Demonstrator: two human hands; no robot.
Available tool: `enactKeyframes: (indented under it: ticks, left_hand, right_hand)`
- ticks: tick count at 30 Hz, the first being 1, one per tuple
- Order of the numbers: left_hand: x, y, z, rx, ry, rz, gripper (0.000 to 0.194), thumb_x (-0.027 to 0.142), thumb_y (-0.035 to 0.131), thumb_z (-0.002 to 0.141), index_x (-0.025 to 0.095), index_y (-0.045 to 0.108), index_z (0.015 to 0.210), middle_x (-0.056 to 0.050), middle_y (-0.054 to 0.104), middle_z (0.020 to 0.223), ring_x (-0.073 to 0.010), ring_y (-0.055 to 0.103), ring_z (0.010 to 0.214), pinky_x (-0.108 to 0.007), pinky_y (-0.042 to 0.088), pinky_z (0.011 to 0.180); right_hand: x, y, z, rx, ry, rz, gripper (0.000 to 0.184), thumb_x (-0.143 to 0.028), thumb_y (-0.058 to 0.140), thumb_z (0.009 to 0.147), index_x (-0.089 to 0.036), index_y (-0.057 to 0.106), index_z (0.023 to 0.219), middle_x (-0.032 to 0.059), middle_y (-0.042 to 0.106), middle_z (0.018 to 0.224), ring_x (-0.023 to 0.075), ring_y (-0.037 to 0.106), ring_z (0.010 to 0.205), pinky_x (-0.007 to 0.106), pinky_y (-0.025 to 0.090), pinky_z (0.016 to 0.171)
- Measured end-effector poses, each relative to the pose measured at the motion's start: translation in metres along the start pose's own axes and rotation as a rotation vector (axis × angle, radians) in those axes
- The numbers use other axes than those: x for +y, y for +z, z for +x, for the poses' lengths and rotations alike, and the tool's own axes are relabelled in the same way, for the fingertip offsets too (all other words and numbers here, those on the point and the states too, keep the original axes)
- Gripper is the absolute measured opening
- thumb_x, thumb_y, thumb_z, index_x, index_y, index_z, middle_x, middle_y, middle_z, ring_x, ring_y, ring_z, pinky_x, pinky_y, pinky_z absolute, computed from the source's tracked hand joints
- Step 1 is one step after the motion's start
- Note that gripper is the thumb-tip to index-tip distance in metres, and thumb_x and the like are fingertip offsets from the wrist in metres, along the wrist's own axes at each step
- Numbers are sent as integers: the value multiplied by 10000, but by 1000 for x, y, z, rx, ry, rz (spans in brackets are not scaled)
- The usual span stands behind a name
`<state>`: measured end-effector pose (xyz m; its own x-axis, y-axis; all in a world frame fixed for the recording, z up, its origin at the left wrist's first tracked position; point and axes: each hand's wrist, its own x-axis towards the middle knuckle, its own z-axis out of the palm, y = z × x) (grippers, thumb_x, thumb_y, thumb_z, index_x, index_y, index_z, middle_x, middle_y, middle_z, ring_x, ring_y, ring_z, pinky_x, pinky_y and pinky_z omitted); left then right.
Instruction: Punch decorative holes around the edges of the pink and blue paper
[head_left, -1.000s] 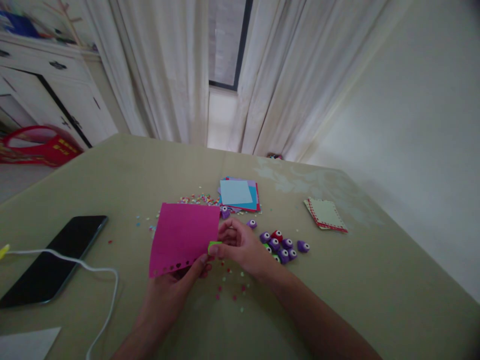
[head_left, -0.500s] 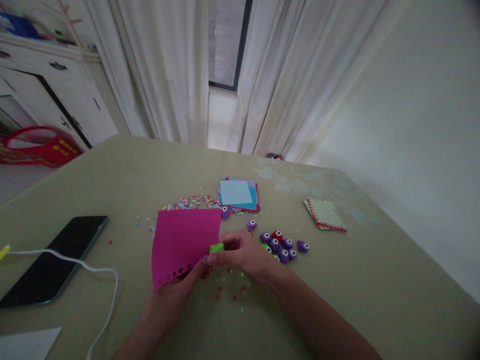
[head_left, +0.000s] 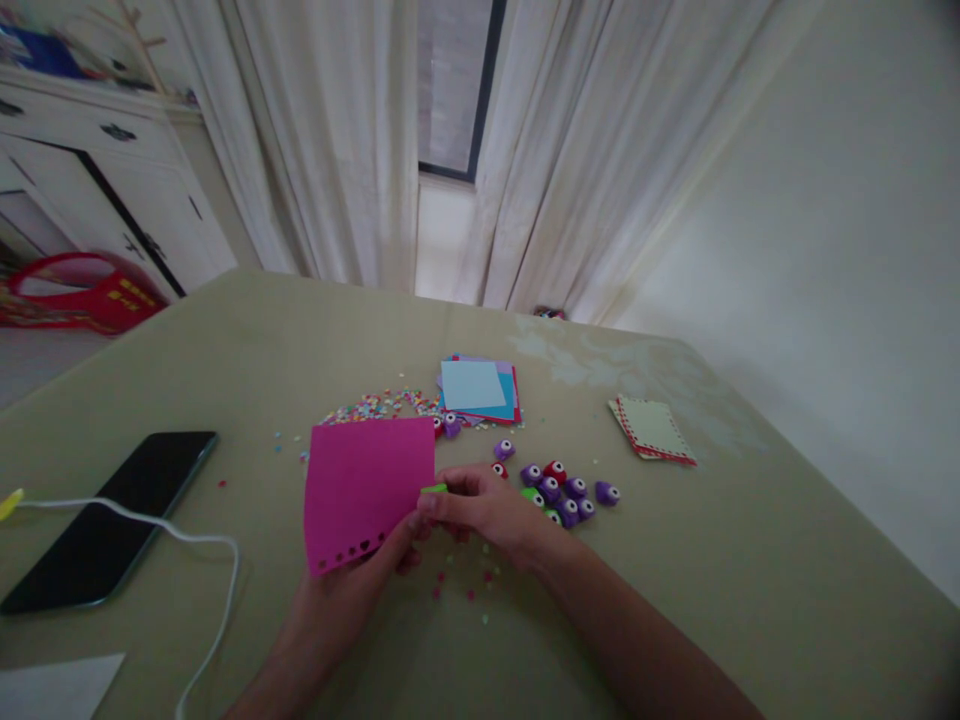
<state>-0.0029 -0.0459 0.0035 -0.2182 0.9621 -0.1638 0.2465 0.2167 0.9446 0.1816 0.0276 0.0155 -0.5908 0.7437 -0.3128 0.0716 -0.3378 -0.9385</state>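
My left hand [head_left: 364,565] pinches a magenta sheet of paper [head_left: 371,480] by its lower right part, thumb on top. A row of small punched shapes runs along the sheet's bottom edge. At the sheet's right edge, my right hand [head_left: 480,505] is closed round a small green craft punch [head_left: 433,489], mostly hidden by the fingers. Both hands meet there, above the table. Just right of my right hand lies a group of small punches, purple [head_left: 568,512], red [head_left: 555,470] and green [head_left: 533,496], each with a white round spot.
Behind the sheet lie scattered confetti bits [head_left: 382,404] and a stack of coloured paper [head_left: 472,385]. Some edge-punched sheets [head_left: 654,430] lie at the right. A black tablet [head_left: 112,525] and a white cable [head_left: 202,540] are at the left. Pink bits [head_left: 471,594] dot the table below my hands.
The sheet has shifted slightly left, and a red punch behind its upper right corner now shows. The green punch has turned in my right hand, so less of it is visible.
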Motion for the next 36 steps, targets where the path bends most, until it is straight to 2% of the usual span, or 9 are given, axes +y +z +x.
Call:
enactKeyframes:
  ticks: [4, 7, 10, 14, 18, 23, 32, 36]
  left_hand:
    - [3, 2, -1, -37, 21, -45, 428, 613, 739, 807, 247, 736, 586, -35, 745, 588, -240, 722, 571, -310, 579, 562]
    - [5, 5, -2, -31, 16, -66, 507, 700, 690, 814, 239, 756, 614, -49, 760, 601, -249, 734, 596, -319, 593, 590]
    - [10, 6, -2, 3, -30, -106, 633, 834, 640, 751, 229, 780, 630, -62, 767, 593, -261, 736, 592, -341, 614, 610]
    - [16, 5, -3, 5, -98, -117, 685, 907, 656, 648, 235, 778, 597, -56, 764, 574, -260, 736, 576, -349, 633, 600]
    - [18, 7, -4, 4, -102, -165, 664, 887, 680, 650, 233, 772, 576, -54, 768, 579, -246, 731, 551, -338, 634, 569]
    - [22, 10, -3, 16, -152, -228, 677, 898, 735, 553, 222, 761, 552, -61, 754, 545, -238, 706, 495, -331, 616, 520]
    - [11, 8, -2, 2, -148, -164, 667, 871, 672, 672, 219, 780, 581, -72, 779, 599, -237, 732, 556, -324, 632, 602]
    - [9, 7, -2, 18, -147, -136, 644, 857, 663, 671, 226, 781, 609, -61, 778, 600, -240, 737, 563, -327, 639, 617]
  right_hand:
    - [-2, 0, -2, -55, 8, -32, 500, -657, 855, 743, -168, 773, 811, -12, 645, 693, 109, 430, 586, 260, 273, 543]
    - [-3, 0, -2, -67, 3, -38, 530, -681, 825, 771, -162, 728, 736, -32, 575, 619, 98, 386, 552, 263, 239, 522]
    - [-2, -1, -1, -46, 13, -36, 568, -705, 807, 777, -153, 699, 699, -58, 483, 537, 92, 349, 518, 264, 220, 500]
    - [-1, -1, -2, -61, 16, -11, 563, -690, 837, 750, -142, 708, 753, -40, 558, 622, 86, 374, 553, 252, 232, 509]
    - [0, 1, -1, -53, 30, 3, 567, -664, 865, 729, -162, 617, 641, -67, 468, 549, 77, 321, 511, 263, 197, 488]
    - [0, 3, 0, -32, 35, 12, 596, -681, 864, 708, -174, 576, 585, -75, 432, 501, 77, 299, 482, 277, 169, 475]
    - [-1, 9, -2, -12, 6, -11, 593, -691, 844, 729, -169, 591, 608, -64, 460, 531, 81, 314, 508, 286, 172, 499]
    - [-4, 13, -4, -17, -2, 29, 605, -713, 834, 717, -171, 588, 610, -62, 461, 542, 82, 302, 519, 282, 180, 512]
